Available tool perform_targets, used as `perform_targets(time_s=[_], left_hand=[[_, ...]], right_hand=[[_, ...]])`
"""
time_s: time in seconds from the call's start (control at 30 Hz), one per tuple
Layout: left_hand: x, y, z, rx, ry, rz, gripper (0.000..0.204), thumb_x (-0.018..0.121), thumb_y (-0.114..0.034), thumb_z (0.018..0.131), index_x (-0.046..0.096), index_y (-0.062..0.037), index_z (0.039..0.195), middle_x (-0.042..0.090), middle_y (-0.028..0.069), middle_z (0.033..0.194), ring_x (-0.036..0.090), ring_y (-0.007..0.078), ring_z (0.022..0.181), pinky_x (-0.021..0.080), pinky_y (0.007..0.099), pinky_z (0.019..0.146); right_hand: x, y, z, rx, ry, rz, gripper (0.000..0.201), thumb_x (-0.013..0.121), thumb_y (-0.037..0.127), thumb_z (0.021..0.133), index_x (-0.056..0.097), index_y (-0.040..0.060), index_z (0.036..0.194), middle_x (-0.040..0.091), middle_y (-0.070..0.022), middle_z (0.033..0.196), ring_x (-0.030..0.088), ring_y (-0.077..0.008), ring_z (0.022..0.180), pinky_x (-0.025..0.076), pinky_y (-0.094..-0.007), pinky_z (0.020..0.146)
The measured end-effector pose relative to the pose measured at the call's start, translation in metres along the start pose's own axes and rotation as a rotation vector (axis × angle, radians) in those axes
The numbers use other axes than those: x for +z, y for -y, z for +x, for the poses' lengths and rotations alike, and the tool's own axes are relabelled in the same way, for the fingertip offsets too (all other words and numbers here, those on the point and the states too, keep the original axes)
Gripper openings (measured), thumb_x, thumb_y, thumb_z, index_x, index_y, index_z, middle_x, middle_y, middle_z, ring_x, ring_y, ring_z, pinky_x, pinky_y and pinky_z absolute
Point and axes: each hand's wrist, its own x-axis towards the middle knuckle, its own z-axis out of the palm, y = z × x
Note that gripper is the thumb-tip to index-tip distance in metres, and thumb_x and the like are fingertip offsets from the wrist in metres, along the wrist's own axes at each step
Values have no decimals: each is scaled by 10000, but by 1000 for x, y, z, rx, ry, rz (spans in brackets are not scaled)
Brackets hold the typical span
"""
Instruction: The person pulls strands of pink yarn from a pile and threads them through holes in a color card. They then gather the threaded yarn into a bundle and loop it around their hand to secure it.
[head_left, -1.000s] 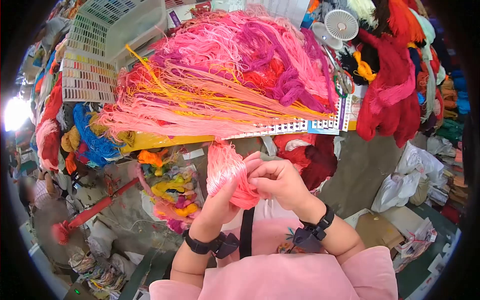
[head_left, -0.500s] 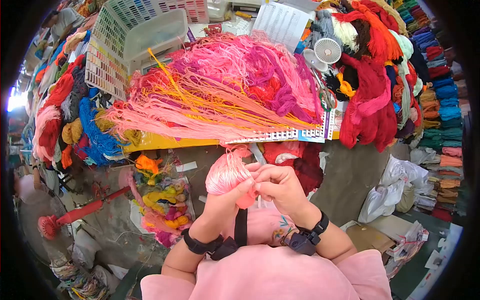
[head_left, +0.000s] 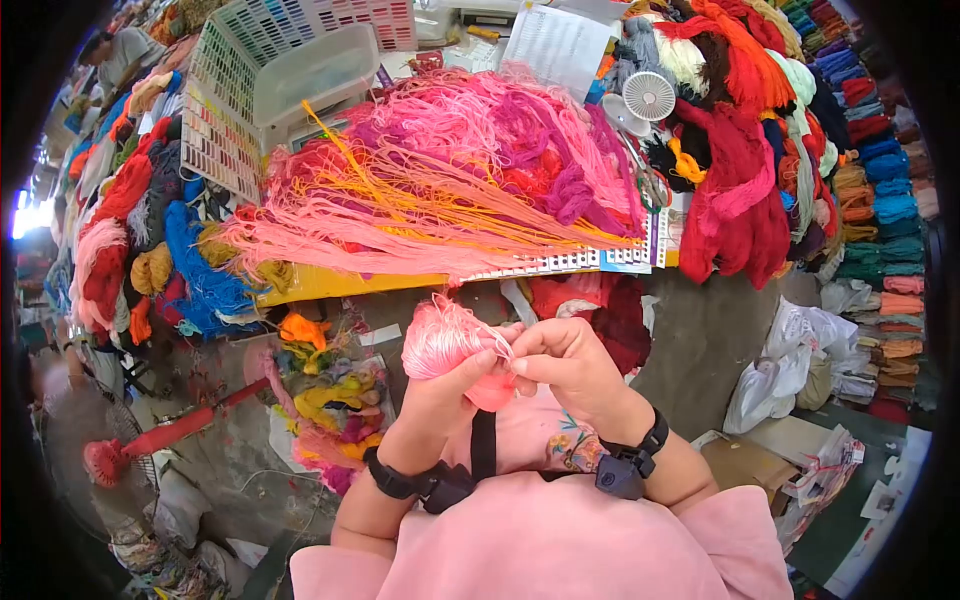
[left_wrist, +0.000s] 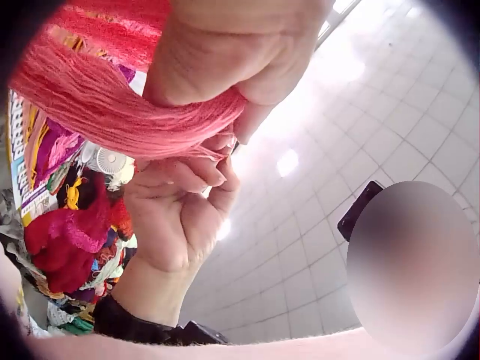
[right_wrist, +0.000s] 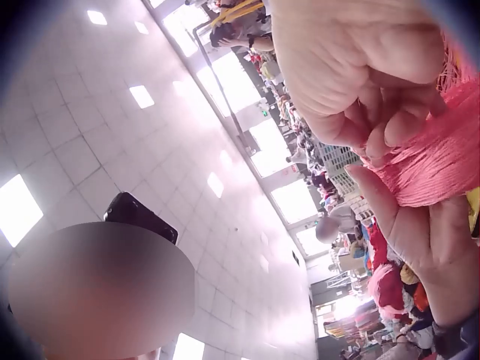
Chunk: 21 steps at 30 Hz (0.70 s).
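A skein of glossy coral-pink thread [head_left: 440,340] hangs in front of the person's chest. The left hand [head_left: 455,392] grips it, thumb laid across the strands. At the skein's right edge, the right hand [head_left: 565,362] pinches a few strands between thumb and fingertips. In the left wrist view the skein [left_wrist: 127,120] bends over the left hand, and the right hand [left_wrist: 176,214] meets it with fingers curled at the strand ends. From the right wrist, the skein [right_wrist: 435,161] passes between both hands, with the right hand's fingertips right at its edge.
A large pile of pink, purple and yellow thread [head_left: 440,170] covers the table ahead. Colour sample cards [head_left: 225,135], a clear plastic box [head_left: 315,75], scissors [head_left: 645,170] and a small white fan [head_left: 649,96] lie around it. Dark red skeins [head_left: 730,200] hang at the right.
The head view has shifted, showing more of the table's far side than a second ago. Both hands stay together at the skein, which now bunches rounder above the left hand.
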Motion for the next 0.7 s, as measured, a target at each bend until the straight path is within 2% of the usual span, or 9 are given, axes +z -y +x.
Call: perform_targets(time_s=[0.13,0.2,0.33,0.4,0.53,0.6,0.63,0.7], left_hand=[[-2,-3,0,15,5,-10,244,506,-54,782,469,23,1011,519,151,1017,531,192,891,435,315,767],[-5,-1,1,-5,-45,-19,228,497,-67,791,469,31,996,520,153,1013,526,205,904,430,325,778],[-7,-1,-2,34,2,-7,256,475,-119,812,460,39,1013,502,156,1041,507,220,939,414,343,802],[3,-4,0,-10,12,-122,306,449,-166,828,442,43,1050,485,148,1064,482,222,973,395,354,826],[-2,4,5,-1,96,-85,358,430,-203,836,406,43,1096,463,139,1093,462,219,1002,382,355,840],[-2,9,4,-18,3,-131,366,423,-193,838,381,35,1121,458,130,1101,461,212,1002,385,351,836],[2,9,5,-24,3,-129,366,423,-193,838,381,35,1121,458,130,1101,461,212,1002,385,351,836],[10,8,6,44,37,115,447,321,-296,865,382,59,1130,430,146,1140,424,233,1053,334,357,887]], right_hand=[[1,3,2,23,6,-62,55,544,14,710,559,5,762,554,-38,769,473,-44,540,395,-179,492],[0,6,4,138,1,112,73,544,37,721,553,11,789,535,-15,737,445,-30,540,364,-152,493],[-7,4,2,136,99,192,80,541,75,744,547,22,803,497,22,670,383,-13,522,301,-146,464],[-11,4,1,159,46,188,112,536,100,763,555,18,836,455,49,629,326,-9,510,246,-164,438],[-10,4,0,151,-50,220,162,540,122,770,557,4,879,435,63,599,303,-5,493,233,-178,425],[-7,3,-1,145,-104,-11,170,550,101,756,567,-10,883,445,66,577,311,0,486,236,-169,427],[-6,2,0,144,-109,-7,170,550,101,756,567,-10,883,445,66,577,311,0,486,236,-169,427],[-3,1,3,48,-150,-94,131,554,76,739,583,-8,835,460,60,572,320,3,475,235,-164,423]])
